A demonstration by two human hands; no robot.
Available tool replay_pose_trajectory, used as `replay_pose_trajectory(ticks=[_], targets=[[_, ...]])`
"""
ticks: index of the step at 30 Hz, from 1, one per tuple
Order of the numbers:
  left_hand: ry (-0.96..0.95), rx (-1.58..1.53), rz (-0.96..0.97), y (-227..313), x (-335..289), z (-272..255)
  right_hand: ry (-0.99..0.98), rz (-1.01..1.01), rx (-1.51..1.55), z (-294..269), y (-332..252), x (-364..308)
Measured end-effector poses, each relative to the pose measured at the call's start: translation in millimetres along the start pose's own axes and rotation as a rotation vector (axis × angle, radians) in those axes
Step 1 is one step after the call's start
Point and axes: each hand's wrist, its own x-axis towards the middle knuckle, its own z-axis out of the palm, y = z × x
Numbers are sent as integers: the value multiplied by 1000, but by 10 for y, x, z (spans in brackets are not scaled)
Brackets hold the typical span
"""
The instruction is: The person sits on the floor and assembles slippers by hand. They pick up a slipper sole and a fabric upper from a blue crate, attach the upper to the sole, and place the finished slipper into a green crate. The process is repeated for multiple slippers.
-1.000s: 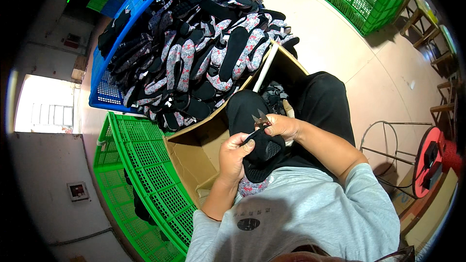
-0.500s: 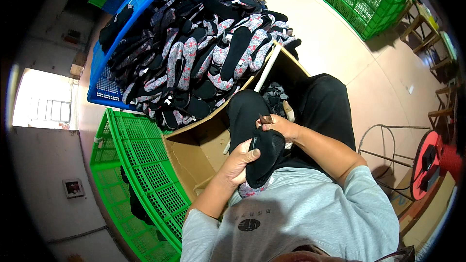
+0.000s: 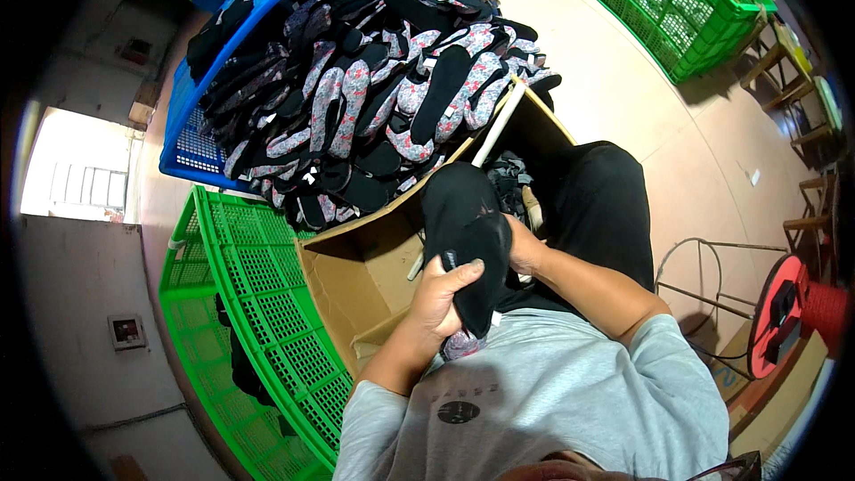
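Note:
A black slipper (image 3: 485, 258) with a patterned floral part at its near end lies over my lap, its black face upward. My left hand (image 3: 438, 296) is closed around its left edge, the thumb pressed on top. At the far right edge of the slipper, my right hand (image 3: 524, 246) grips it from the side, with its fingertips out of sight behind it. Whether that hand also holds a tool is hidden. Just beyond the slipper is my black-trousered knee (image 3: 454, 185).
Ahead, a blue crate (image 3: 191, 80) overflows with a heap of floral and black slippers (image 3: 356, 98). An open cardboard box (image 3: 343, 281) stands by my knees, a green crate (image 3: 267, 303) to its left. Another green crate (image 3: 659, 9), wooden stools (image 3: 775, 58) and a red spool (image 3: 824, 303) are at right.
The slipper has turned so its flat black face shows more fully. My right hand has moved slightly nearer and behind its edge; the pointed brown thing it held is out of sight.

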Motion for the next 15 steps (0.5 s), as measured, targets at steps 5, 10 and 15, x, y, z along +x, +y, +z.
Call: replay_pose_trajectory(ticks=[5, 10, 15], targets=[[241, 224, 515, -32, -7, -56, -7, 18, -16, -145, -2, -12], [482, 495, 539, -285, 336, -289, -25, -134, 13, -108, -154, -40], [323, 610, 401, -474, 607, -534, -92, -120, -83, -243, -109, -40]])
